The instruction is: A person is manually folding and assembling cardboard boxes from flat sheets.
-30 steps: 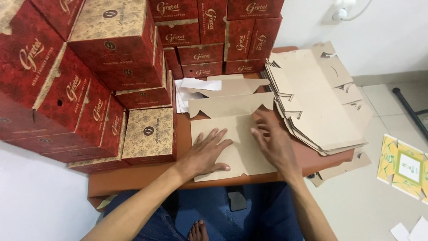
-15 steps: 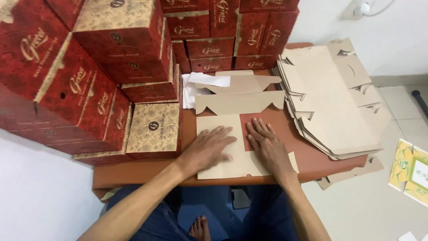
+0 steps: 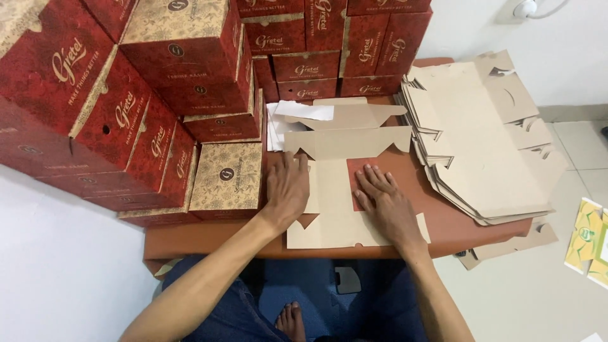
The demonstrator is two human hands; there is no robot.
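Note:
A flat, die-cut cardboard box blank [image 3: 335, 190] lies brown side up on the reddish-brown table [image 3: 209, 239], one panel folded over so a strip of its red printed side shows. My left hand [image 3: 286, 189] rests flat on the blank's left part, fingers together and pointing away from me. My right hand [image 3: 385, 199] presses flat on the red folded panel and the cardboard to its right, fingers spread. Neither hand grips anything.
Assembled red and gold patterned boxes [image 3: 158, 95] are piled at the left and across the back. A thick stack of flat blanks [image 3: 481, 145] overhangs the table's right side. White papers [image 3: 297, 114] lie behind. More flat pieces [image 3: 589, 240] lie on the floor.
My right hand slid from the blank's upper right down onto the folded red panel. My left hand shifted slightly forward on the blank's left part. The camera moved closer.

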